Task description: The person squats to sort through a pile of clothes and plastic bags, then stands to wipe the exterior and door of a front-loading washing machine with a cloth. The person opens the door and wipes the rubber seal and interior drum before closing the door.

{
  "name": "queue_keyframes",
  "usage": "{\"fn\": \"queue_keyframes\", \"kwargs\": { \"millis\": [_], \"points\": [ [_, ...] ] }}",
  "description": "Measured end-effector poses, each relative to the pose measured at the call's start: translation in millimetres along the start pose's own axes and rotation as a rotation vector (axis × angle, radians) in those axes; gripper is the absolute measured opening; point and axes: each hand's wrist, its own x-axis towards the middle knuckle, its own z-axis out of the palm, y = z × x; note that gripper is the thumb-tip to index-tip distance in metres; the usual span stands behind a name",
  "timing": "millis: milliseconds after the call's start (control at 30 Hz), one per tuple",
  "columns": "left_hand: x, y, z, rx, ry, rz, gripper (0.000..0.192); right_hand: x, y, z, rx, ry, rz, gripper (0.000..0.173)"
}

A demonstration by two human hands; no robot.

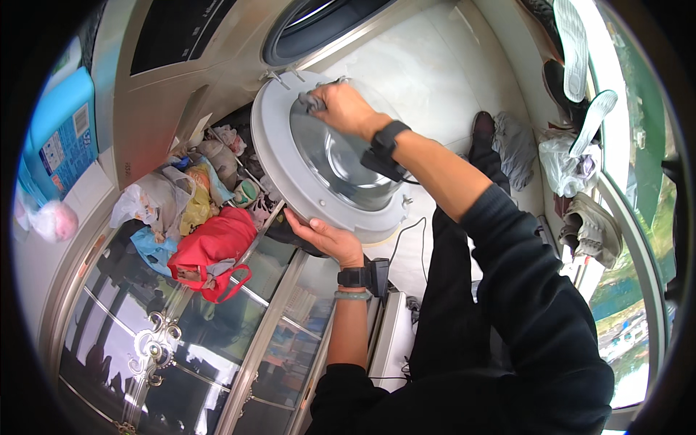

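Note:
A front-loading washing machine's round door (274,157), with a grey ring and a domed glass (342,163), stands swung out in front of me. Against the glass near the hinge side, my right hand (348,109) grips a grey cloth (311,101). My left hand (326,236) supports the lower edge of the ring, palm up with its fingers under the rim. Both wrists wear black straps with small devices. Beyond the door is the machine's dark round opening (321,32).
Plastic bags (157,198) and a red bag (215,244) lie left of the door, by a glass-panelled cabinet door (157,348). A blue detergent container (60,141) is far left. Shoes (592,231) and a plastic bag (568,163) line the window side. A thin cable (405,228) crosses the floor.

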Motion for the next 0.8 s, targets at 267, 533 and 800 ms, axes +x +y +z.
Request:
{"fn": "queue_keyframes", "kwargs": {
  "millis": [267,533,800],
  "points": [
    [3,-4,-4,-0.117,-0.040,-0.075,0.063,10,18,13,-0.145,-0.047,-0.274,0.026],
    [5,-8,-5,-0.062,-0.014,-0.055,0.064,-19,-1,0,-0.029,-0.116,-0.399,0.026],
    [-1,-16,-8,-0.063,-0.040,-0.075,0.063,60,21,-4,-0.204,-0.154,0.195,0.031]
  ]
}}
